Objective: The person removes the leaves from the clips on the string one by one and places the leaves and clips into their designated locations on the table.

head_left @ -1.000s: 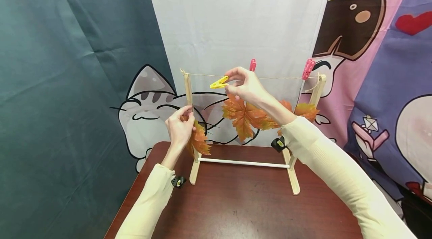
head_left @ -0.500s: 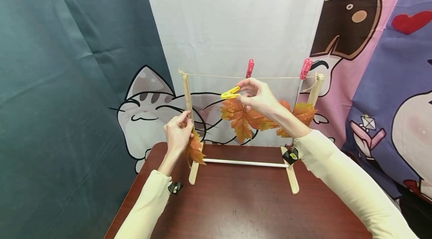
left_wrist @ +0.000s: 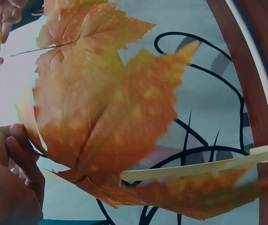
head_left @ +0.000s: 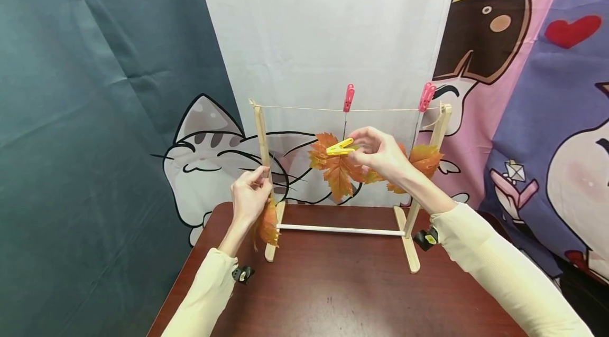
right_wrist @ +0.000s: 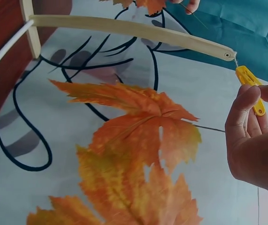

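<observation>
My left hand pinches the thin stem of an orange artificial maple leaf, which hangs below the fingers beside the stand's left post. In the left wrist view the leaf spreads broadly past the fingertips. A yellow clothespin is pinched in my right hand, below the string and in front of a hanging maple leaf. The right wrist view shows thumb and fingers on the clothespin.
Two pink clothespins stand on the string, with orange leaves hanging beneath by their stems. The wooden stand's right post and white crossbar rise from a dark red table. Behind hangs a printed curtain.
My right hand has moved down and to the right with the yellow clothespin, away from the string. The left hand has sunk a little, lowering its leaf. The view has shifted slightly.
</observation>
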### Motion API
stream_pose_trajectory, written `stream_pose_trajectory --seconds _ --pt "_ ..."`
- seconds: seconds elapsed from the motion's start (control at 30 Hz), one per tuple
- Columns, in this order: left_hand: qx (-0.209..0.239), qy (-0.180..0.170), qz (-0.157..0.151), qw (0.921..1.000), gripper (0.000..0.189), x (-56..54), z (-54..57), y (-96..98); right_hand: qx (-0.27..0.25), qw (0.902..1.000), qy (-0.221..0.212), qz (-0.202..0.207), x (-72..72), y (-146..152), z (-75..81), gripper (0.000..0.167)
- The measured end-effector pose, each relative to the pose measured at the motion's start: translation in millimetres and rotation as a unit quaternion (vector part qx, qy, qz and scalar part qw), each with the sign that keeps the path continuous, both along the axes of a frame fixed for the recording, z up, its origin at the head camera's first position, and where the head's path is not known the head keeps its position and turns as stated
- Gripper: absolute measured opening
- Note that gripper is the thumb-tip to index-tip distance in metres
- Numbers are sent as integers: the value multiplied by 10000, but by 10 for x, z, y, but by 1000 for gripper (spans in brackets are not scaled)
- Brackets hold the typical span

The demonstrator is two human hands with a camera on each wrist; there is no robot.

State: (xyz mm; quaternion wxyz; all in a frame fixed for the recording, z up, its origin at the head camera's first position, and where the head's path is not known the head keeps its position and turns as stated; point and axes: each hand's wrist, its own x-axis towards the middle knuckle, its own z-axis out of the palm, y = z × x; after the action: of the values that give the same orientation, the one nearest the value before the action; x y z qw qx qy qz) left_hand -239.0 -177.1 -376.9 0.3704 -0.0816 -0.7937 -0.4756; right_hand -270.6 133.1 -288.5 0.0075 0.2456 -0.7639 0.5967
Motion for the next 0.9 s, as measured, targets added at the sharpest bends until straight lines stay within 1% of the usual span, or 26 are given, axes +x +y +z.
stream_pose_trajectory --seconds 0.2,0.43,0.73,0.9 --pt "-420 188 136 9988 29 22 -55 -37 22 9999 60 -100 60 133 -103 37" --pt "-678 280 81 9973 30 44 -111 -60 -438 9990 -73 63 119 286 -216 34" --pt "-1065 317 -25 9938 31 73 -232 -78 -445 9989 -130 61 187 462 -390 34" --pt "-1286 368 9 9910 30 117 -323 -86 -627 9976 -279 95 232 549 -510 33"
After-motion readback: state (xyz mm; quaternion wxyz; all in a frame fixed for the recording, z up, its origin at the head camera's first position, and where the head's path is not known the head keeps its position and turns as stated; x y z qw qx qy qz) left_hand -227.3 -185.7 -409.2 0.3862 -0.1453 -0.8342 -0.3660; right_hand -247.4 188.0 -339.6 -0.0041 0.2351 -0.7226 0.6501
